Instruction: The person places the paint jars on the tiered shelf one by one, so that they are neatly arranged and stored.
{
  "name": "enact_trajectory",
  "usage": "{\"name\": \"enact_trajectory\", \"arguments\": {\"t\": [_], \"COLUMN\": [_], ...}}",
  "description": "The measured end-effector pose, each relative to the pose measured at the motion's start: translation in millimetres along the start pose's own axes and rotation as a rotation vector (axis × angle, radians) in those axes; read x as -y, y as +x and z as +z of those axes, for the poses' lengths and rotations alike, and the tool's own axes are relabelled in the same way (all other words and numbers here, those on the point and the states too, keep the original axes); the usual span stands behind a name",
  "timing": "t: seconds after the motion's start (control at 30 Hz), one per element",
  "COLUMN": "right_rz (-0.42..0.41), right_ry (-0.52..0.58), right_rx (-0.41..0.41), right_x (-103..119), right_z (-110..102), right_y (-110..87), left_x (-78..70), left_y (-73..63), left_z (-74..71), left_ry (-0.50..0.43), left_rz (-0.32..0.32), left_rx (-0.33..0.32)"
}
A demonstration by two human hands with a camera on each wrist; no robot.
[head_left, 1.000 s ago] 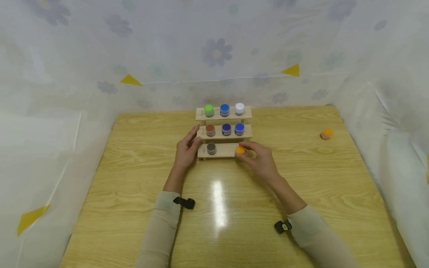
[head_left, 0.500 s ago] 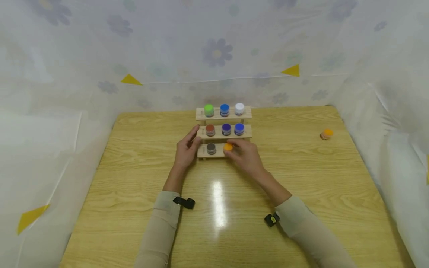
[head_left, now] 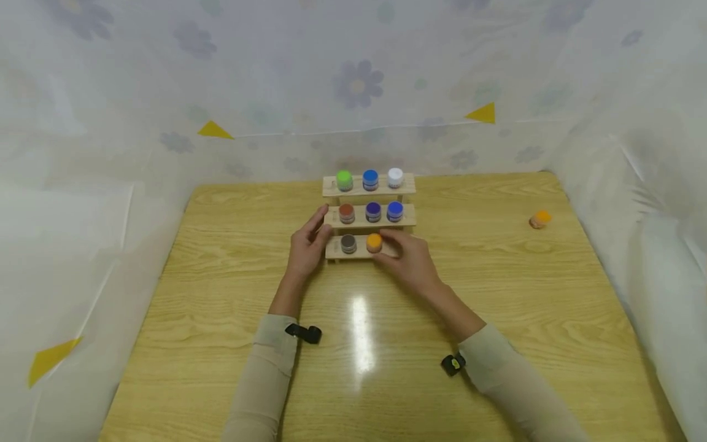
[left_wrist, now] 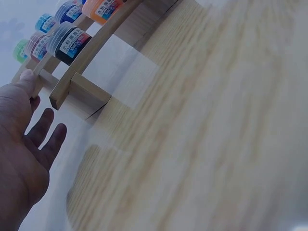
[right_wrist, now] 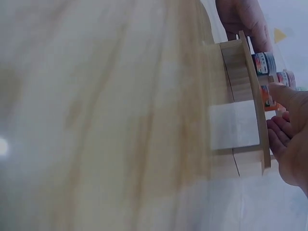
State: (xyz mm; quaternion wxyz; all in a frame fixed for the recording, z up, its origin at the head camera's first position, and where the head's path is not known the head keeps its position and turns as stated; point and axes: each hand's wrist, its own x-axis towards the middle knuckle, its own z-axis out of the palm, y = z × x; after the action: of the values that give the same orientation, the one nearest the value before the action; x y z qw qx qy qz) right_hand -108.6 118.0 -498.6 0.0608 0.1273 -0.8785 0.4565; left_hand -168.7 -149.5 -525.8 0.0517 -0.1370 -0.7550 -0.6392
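A three-step wooden rack (head_left: 361,255) carries small paint jars. On its lowest step stand a black paint jar (head_left: 348,244) and, right of it, an orange paint jar (head_left: 374,243), both upright. My right hand (head_left: 411,261) is just right of the orange jar, thumb and forefinger parted beside it; the lid shows whole. In the right wrist view the thumb (right_wrist: 284,95) partly covers that jar. At the rack's left end, my left hand (head_left: 306,248) touches the middle step, its lower fingers (left_wrist: 53,144) loosely extended in the left wrist view.
The middle step bears a brown-red jar (head_left: 346,213) and two dark blue jars, one being (head_left: 394,211). Green (head_left: 345,180), blue (head_left: 370,180) and white (head_left: 394,178) jars line the top step. Another orange-lidded jar (head_left: 540,219) lies far right on the table (head_left: 475,294).
My right hand has moved left with the orange jar along the lowest step, placing it near the black one, and has loosened its fingers from it. The left hand has stayed put.
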Motion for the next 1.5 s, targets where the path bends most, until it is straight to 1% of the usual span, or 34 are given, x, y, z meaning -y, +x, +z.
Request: {"name": "enact_trajectory", "arguments": {"t": [0.13,0.33,0.5,0.6,0.67,0.73,0.87,0.93,1.03,1.07,1.13,1.27,1.3,1.43,1.5], "right_rz": [0.040,0.075,0.145,0.159,0.159,0.181,0.264,0.321,0.412,0.451,0.525,0.636,0.657,0.726,0.735], "right_ry": [0.027,0.053,0.106,0.106,0.084,0.060,0.004,-0.011,0.004,0.024,0.054,0.045,0.040,0.051,0.057], "right_rx": [-0.014,-0.064,-0.108,-0.152,-0.185,-0.213,-0.273,-0.317,-0.391,-0.417,-0.475,-0.607,-0.635,-0.716,-0.750], "right_x": [-7,-17,-27,-37,-46,-56,-74,-83,-96,-100,-105,-114,-117,-132,-141], "right_z": [-11,-32,-49,-62,-73,-85,-112,-125,-144,-149,-158,-172,-175,-188,-194], "right_y": [-7.3,-20.1,-26.8,-28.4,-29.4,-31.5,-37.8,-42.3,-50.3,-53.0,-58.0,-63.9,-64.4,-62.1,-58.2], "left_x": [-1.5,2.9,1.5,-0.3,-0.6,-0.6,0.1,1.1,3.5,1.9,-7.4,-28.1,-31.1,-31.3,-31.6], "left_y": [0.3,0.8,-0.1,0.1,0.0,-0.2,-0.7,-0.7,-0.2,-0.2,-1.9,-5.2,-5.8,-5.7,-5.7], "left_z": [1.6,2.7,1.9,1.4,1.2,1.1,0.9,0.8,0.1,0.1,-0.1,0.8,1.0,1.5,1.8], "left_ry": [-0.003,-0.006,-0.001,-0.008,-0.016,-0.020,-0.013,-0.005,-0.002,0.001,0.001,-0.009,-0.014,-0.012,-0.011], "left_rz": [-0.008,-0.018,-0.028,-0.021,-0.013,-0.010,-0.015,-0.018,-0.020,-0.022,-0.025,-0.035,-0.032,-0.024,-0.020], "left_rx": [-0.005,0.005,-0.005,0.000,0.002,0.003,0.000,0.000,0.003,0.005,0.008,0.014,0.013,0.011,0.013]}}
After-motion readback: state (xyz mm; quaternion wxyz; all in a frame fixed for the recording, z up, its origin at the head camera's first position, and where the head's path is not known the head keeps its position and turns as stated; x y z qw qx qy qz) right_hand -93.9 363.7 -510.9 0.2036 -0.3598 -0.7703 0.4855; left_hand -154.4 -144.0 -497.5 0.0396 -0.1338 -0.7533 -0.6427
